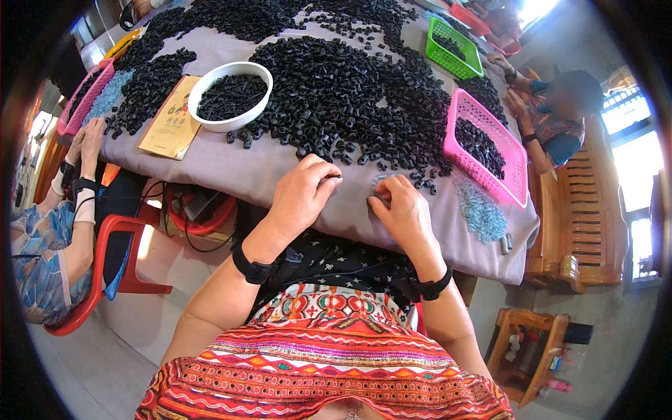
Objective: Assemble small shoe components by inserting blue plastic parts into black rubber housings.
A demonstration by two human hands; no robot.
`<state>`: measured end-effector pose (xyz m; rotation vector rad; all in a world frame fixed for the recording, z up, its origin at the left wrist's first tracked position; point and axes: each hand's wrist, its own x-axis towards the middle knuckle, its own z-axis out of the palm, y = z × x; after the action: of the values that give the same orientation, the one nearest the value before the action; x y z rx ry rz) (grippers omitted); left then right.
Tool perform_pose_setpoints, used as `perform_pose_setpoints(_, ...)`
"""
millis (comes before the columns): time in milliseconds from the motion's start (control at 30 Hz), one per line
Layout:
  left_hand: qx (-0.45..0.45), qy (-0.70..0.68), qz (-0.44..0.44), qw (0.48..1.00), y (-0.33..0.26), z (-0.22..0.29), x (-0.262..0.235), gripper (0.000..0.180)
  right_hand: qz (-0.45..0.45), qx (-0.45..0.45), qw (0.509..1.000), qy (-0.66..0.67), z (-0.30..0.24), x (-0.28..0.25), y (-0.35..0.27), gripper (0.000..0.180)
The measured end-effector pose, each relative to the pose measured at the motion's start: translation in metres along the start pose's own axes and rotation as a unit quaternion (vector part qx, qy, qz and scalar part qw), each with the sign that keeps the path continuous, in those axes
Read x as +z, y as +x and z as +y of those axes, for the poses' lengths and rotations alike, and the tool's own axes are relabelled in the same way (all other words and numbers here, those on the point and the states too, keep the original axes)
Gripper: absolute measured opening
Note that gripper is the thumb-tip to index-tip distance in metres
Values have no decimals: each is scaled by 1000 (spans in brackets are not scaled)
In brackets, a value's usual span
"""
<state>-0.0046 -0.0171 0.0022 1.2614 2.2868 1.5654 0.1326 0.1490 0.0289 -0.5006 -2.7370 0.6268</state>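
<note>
My left hand (302,190) is at the table's near edge, thumb and forefinger pinched on a small black piece (337,177) that barely shows. To its right, my right hand (406,210) has its fingers bent together, with small clear bluish pieces (379,180) at the fingertips. The two hands are a short gap apart, over the grey cloth. Just beyond them spreads a large heap of small black plastic parts (315,91). Past the heap's left side, a white round bowl (264,112) holds thin black parts.
A yellow booklet (166,133) lies beside the bowl. At right are a pink basket (514,164) of black parts and a pile of clear bluish pieces (483,213). A green basket (455,64) stands farther back. Other people work at left (52,245) and right (553,112).
</note>
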Motion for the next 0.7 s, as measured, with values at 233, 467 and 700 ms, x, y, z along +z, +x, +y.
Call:
perform_pose_setpoints(233,-2,-97,-53,994,1,7,0,14,8,-34,999,-22,5,6,2,18)
perform_pose_setpoints(467,-138,-241,-105,955,0,0,3,19,5,-26,1000,1,-6,6,6,14)
perform_pose_setpoints(700,-113,-217,-94,965,0,-1,4,16,13,-44,999,-25,0,10,9,13)
